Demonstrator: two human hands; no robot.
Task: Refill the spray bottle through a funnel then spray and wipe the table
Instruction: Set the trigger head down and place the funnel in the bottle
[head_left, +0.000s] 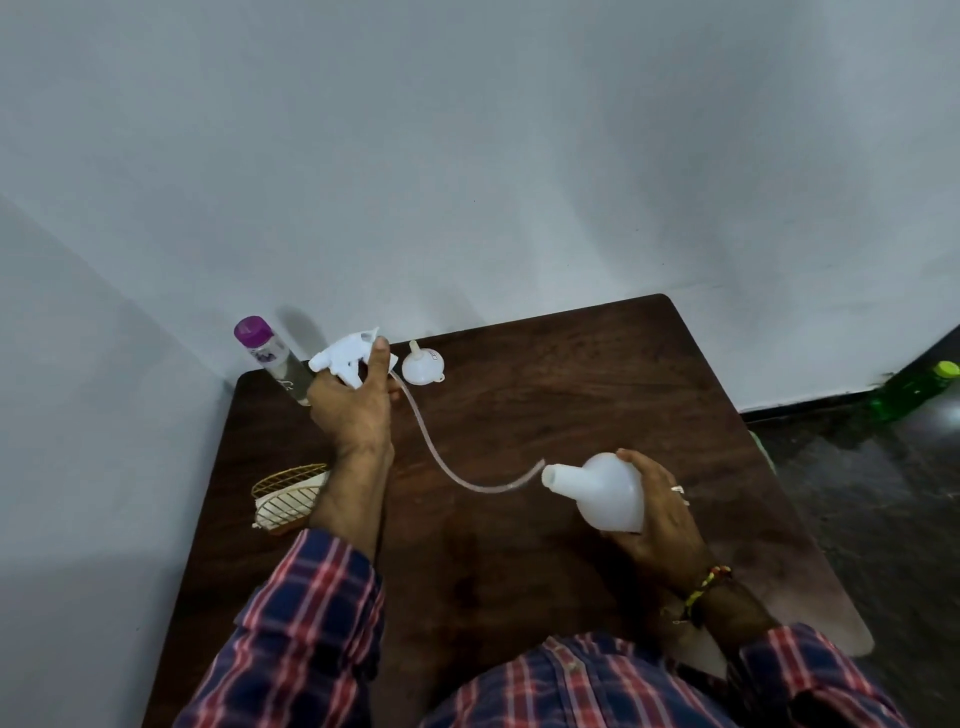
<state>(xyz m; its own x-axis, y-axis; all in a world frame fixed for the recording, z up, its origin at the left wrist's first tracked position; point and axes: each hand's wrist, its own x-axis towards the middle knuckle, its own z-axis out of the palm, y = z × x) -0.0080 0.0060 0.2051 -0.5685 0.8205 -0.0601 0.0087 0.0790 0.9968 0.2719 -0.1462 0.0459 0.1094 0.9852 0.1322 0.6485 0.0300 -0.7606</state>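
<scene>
Dark wood fills the lower middle of the view: one table pushed into a corner of pale grey walls, with your checked sleeves coming in from the near edge.

At the near left edge sits one wire basket, gold-coloured with something cream inside; your left forearm covers its right end. At the far left corner stands one clear bottle with a purple cap, its lower part hidden behind your knuckles.

Your left hand is closed around the white spray head, held up off the table with its nozzle pointing left. From it one thin clear tube curves down and to the right, its free end just beside the bottle mouth but outside it.

Just right of the spray head, one small white funnel lies on the far part of the table, untouched.

Your right hand wraps the one white spray bottle from the right, tilted with its open neck pointing left. You cannot tell whether it holds any liquid.

Far right on the dark floor, one green bottle with a yellow-green cap lies partly cut off by the frame edge.
</scene>
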